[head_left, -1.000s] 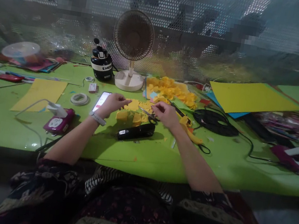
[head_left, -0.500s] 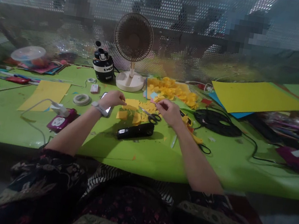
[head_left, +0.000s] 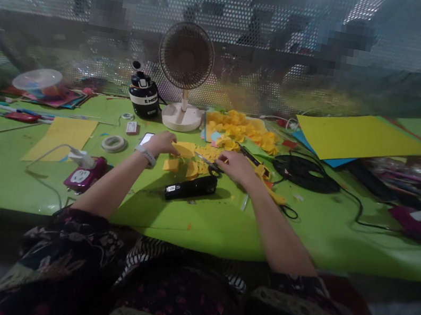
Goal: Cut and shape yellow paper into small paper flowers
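Note:
My left hand [head_left: 161, 143], with a pale watch on the wrist, has its curled fingers at the left edge of a yellow paper piece [head_left: 185, 149]; thumb and forefinger meet at that edge. My right hand [head_left: 236, 168] has its bent fingers on the dark handles of the scissors [head_left: 214, 169], whose blades point left over small yellow cut pieces [head_left: 207, 152]. Closer to me lie folded yellow squares [head_left: 171, 165] and a black stapler-like tool [head_left: 191, 187]. Partly behind my left hand is a phone [head_left: 146, 139].
Yellow paper flowers [head_left: 239, 128] are heaped behind my hands, near a fan [head_left: 181, 116] and a black bottle [head_left: 143, 97]. Tape [head_left: 113, 143], a yellow sheet [head_left: 63, 139] and a purple power adapter [head_left: 84, 174] lie left. To the right are a black flat disc [head_left: 305, 172] and large paper sheets [head_left: 359, 136].
My right hand has come down from a raised pinch onto the scissors' handles. My left hand has shifted slightly, covering more of the phone and staying by the yellow paper.

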A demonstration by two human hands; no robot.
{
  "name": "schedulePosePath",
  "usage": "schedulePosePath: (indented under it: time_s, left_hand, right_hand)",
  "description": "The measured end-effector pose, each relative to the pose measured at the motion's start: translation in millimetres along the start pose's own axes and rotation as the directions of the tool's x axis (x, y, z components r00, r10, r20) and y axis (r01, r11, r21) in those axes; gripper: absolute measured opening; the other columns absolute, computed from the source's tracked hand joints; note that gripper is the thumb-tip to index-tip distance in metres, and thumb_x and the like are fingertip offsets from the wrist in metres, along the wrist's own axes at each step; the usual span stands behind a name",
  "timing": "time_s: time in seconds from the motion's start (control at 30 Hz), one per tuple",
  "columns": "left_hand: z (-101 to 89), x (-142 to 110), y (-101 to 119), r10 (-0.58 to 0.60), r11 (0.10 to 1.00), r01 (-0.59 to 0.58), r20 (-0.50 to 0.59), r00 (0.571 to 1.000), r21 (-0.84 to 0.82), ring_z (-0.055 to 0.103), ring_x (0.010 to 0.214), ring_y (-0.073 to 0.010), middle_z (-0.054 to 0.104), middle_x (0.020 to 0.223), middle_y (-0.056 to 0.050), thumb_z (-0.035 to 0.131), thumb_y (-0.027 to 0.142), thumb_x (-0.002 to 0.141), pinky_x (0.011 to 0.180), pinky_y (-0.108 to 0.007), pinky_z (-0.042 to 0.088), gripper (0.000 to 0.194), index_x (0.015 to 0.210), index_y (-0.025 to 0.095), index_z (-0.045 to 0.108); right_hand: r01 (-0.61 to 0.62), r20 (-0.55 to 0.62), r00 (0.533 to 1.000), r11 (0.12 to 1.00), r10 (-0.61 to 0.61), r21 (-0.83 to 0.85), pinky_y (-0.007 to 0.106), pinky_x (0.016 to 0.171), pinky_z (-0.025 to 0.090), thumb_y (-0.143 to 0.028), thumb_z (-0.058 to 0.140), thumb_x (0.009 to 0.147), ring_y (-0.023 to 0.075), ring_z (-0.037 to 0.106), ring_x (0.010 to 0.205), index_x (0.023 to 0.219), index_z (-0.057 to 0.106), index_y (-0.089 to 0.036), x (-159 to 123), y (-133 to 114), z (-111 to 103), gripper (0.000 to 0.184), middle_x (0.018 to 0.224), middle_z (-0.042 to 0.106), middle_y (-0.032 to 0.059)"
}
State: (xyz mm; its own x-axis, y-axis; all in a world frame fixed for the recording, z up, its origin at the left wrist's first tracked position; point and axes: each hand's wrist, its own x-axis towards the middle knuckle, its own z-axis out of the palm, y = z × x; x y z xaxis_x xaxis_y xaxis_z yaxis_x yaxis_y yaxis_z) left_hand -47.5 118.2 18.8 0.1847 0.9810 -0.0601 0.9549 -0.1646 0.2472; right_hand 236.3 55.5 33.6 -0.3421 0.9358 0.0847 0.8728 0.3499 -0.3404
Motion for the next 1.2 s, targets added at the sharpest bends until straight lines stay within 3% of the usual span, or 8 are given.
schedulePosePath:
  time_s: [0.17, 0.47, 0.57, 0.67, 0.77, 1.0, 1.2]
  left_hand:
    - [6.2, 20, -2, -0.021, 1.000, 0.020, 0.040, 0.999, 0.013, 0.064, 0.100, -0.0315, 0.071, 0.110, -0.013, 0.083, 0.051, 0.056, 0.077, -0.032, 0.045, 0.061, 0.107, 0.018, 0.073]
    - [6.7, 26, -5, 0.030, 0.999, -0.030, 0.060, 0.998, -0.013, 0.065, 0.088, -0.0267, 0.074, 0.098, -0.008, 0.081, 0.041, 0.058, 0.071, -0.030, 0.044, 0.042, 0.095, 0.022, 0.075]
    - [9.3, 22, -3, 0.026, 1.000, -0.026, 0.025, 0.999, -0.012, 0.065, 0.094, -0.0281, 0.073, 0.105, -0.010, 0.079, 0.040, 0.061, 0.074, -0.030, 0.045, 0.045, 0.101, 0.020, 0.074]
    - [9.7, 11, 1, 0.046, 0.998, -0.047, -0.022, 0.999, -0.040, 0.064, 0.102, -0.0312, 0.071, 0.112, -0.014, 0.075, 0.045, 0.068, 0.080, -0.033, 0.046, 0.048, 0.108, 0.017, 0.072]
    - [5.5, -4, 10, 0.074, 0.992, -0.081, -0.075, 0.994, -0.100, 0.064, 0.104, -0.0322, 0.070, 0.118, -0.015, 0.070, 0.051, 0.074, 0.083, -0.035, 0.046, 0.052, 0.114, 0.017, 0.069]
    - [-6.4, -38, 30, 0.127, 0.959, -0.169, -0.188, 0.974, -0.227, 0.064, 0.105, -0.0302, 0.070, 0.116, -0.013, 0.070, 0.051, 0.077, 0.088, -0.036, 0.046, 0.048, 0.112, 0.019, 0.070]
    - [-11.9, -63, 42, 0.097, 0.869, -0.212, -0.265, 0.959, -0.447, 0.066, 0.104, -0.0272, 0.072, 0.115, -0.012, 0.071, 0.047, 0.078, 0.091, -0.037, 0.048, 0.041, 0.108, 0.019, 0.071]
  right_hand:
    - [-0.008, -0.006, 1.000, 0.999, 0.008, -0.037, 0.028, 0.069, 0.041, -0.032, 0.059, 0.092, 0.0217, 0.065, 0.087, 0.096, 0.072, -0.018, 0, 5, -5, 0.020, 0.101, 0.075, 0.0093]
    - [-0.101, -0.272, 0.956, 0.994, 0.109, 0.042, 0.032, 0.077, 0.047, -0.028, 0.054, 0.092, 0.0231, 0.066, 0.087, 0.097, 0.072, -0.017, 3, 28, -17, 0.022, 0.097, 0.074, 0.0091]
    - [-0.167, -0.215, 0.966, 0.981, 0.142, -0.102, 0.033, 0.080, 0.048, -0.022, 0.054, 0.090, 0.0258, 0.066, 0.096, 0.103, 0.072, -0.017, 4, 29, -15, 0.022, 0.106, 0.073, 0.0125]
    - [-0.157, -0.027, 0.987, 0.929, 0.157, -0.335, 0.036, 0.085, 0.049, -0.023, 0.063, 0.085, 0.0302, 0.065, 0.103, 0.105, 0.072, -0.015, 4, 29, -12, 0.024, 0.109, 0.073, 0.0169]
    - [-0.126, 0.091, 0.979, 0.894, 0.182, -0.430, 0.039, 0.084, 0.050, -0.028, 0.069, 0.081, 0.0327, 0.068, 0.099, 0.099, 0.074, -0.013, 6, 28, -7, 0.024, 0.104, 0.074, 0.0203]
    - [-0.148, 0.045, 0.981, 0.883, 0.188, -0.445, 0.039, 0.088, 0.047, 0.000, 0.054, 0.083, 0.0339, 0.069, 0.104, 0.101, 0.074, -0.004, 13, 19, 2, 0.028, 0.108, 0.071, 0.0283]
    - [-0.206, -0.034, 0.977, 0.884, 0.212, -0.419, 0.037, 0.085, 0.047, -0.006, 0.051, 0.087, 0.0323, 0.070, 0.099, 0.098, 0.075, -0.009, 9, 21, -9, 0.027, 0.104, 0.074, 0.0233]
